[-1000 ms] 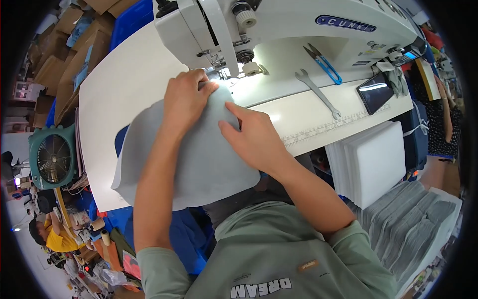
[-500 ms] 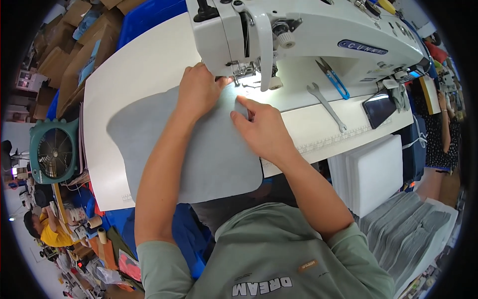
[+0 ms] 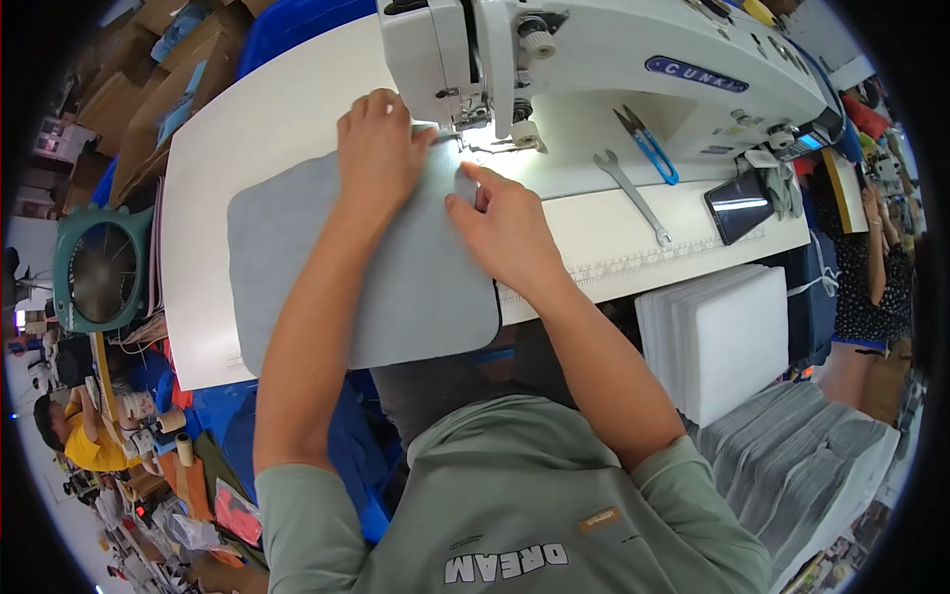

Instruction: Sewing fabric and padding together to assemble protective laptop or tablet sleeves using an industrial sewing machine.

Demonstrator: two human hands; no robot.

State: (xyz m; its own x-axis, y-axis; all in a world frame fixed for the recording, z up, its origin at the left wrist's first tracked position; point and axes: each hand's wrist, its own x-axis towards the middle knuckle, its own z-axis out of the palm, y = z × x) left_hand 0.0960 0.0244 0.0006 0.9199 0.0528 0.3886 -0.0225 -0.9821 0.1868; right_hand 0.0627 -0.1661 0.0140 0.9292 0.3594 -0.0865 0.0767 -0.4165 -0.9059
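A grey fabric panel (image 3: 426,287) with rounded near corners lies on the white sewing table, a dark line along its right edge. Its far end reaches the lit presser foot (image 3: 463,145) of a white sewing machine (image 3: 426,59). My left hand (image 3: 378,153) is on the panel's far edge, left of the foot, fingers bent and thumb toward the needle area; its fingertips are partly hidden. At the right edge, just nearer than the foot, my right hand (image 3: 510,223) pinches the fabric between thumb and index finger.
Right of the panel lie a wrench (image 3: 633,198), blue-handled thread snips (image 3: 648,148) and a dark phone (image 3: 739,206). White foam sheets (image 3: 722,342) and stacked grey pieces (image 3: 792,465) stand at the lower right. A green fan (image 3: 102,267) is at left. Other people sit farther off.
The whole view has shifted a little. The panel's left side, wavy before, now lies straighter. My left fingers have drawn up more bent; my right hand keeps its pinch.
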